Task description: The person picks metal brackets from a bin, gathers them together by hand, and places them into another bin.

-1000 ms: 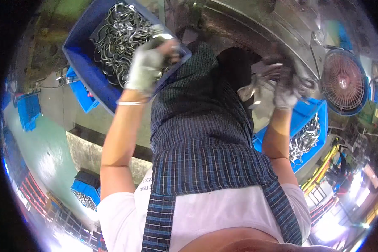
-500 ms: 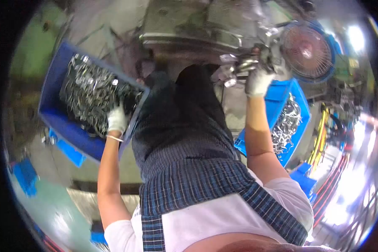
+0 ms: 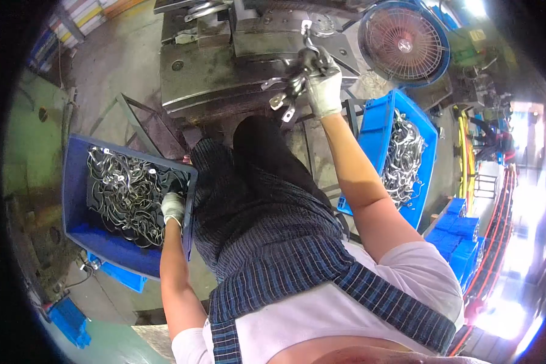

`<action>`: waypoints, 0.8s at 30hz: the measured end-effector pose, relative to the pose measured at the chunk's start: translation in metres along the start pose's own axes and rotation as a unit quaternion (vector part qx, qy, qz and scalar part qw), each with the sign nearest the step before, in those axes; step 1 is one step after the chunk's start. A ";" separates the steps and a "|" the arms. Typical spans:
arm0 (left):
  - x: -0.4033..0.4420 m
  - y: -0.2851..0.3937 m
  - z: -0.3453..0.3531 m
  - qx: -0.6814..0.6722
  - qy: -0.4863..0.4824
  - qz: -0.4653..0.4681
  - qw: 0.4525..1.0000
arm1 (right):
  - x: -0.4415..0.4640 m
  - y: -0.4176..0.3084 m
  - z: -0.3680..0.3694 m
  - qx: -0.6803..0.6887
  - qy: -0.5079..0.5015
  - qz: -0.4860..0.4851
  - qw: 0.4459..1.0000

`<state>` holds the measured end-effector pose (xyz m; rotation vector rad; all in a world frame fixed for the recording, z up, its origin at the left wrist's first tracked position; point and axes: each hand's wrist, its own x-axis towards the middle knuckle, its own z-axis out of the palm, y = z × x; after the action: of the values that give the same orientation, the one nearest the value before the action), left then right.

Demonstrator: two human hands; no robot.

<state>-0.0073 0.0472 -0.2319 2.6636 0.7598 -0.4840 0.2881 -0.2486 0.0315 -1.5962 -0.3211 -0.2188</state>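
Observation:
In a white glove with dark fingers, my right hand point(image 3: 321, 82) is closed round a bunch of curved metal parts point(image 3: 293, 85) above the metal machine bed point(image 3: 224, 79). The parts fan out to the left of the fingers. My left hand point(image 3: 173, 203), gloved the same way, reaches into the dark blue bin point(image 3: 127, 256) at its right side. Its fingers are dark among the shiny curved metal parts point(image 3: 124, 185), and their pose is hidden.
A fan point(image 3: 404, 45) stands at the upper right. Below it, a bright blue bin point(image 3: 423, 173) holds similar metal parts. Blue boxes point(image 3: 455, 227) lie at the right. A metal frame point(image 3: 141, 124) stands between the dark blue bin and the machine.
My left hand has gone down into the bin's parts. With its bunch, my right hand has moved left over the machine bed. The view has shifted, showing more of the machine.

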 end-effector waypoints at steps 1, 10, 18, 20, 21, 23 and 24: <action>-0.007 0.006 -0.012 -0.016 0.015 0.007 1.000 | -0.001 -0.001 0.000 0.019 0.001 0.013 1.000; -0.065 -0.014 -0.104 -0.634 -0.064 -0.025 0.770 | -0.023 -0.007 -0.055 0.031 0.076 -0.011 0.997; -0.078 -0.006 -0.124 -0.718 -0.072 0.054 0.690 | -0.099 -0.032 -0.329 -0.471 0.312 0.157 0.810; -0.076 -0.027 -0.106 -0.741 -0.049 0.019 0.669 | -0.133 -0.043 -0.380 -0.428 0.311 0.339 0.778; -0.076 -0.035 -0.097 -0.747 -0.039 0.001 0.663 | -0.145 -0.038 -0.414 -0.549 0.226 0.443 0.672; -0.084 -0.022 -0.100 -0.682 0.010 0.047 0.730 | -0.189 -0.014 -0.467 -0.529 0.061 0.404 0.744; -0.085 -0.007 -0.110 -0.781 -0.027 -0.009 0.624 | -0.195 -0.017 -0.472 -0.488 0.019 0.483 0.727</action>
<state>-0.0540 0.0583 -0.1013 0.9466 0.6411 0.1598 0.1258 -0.7323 0.0076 -2.5663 0.8397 0.4905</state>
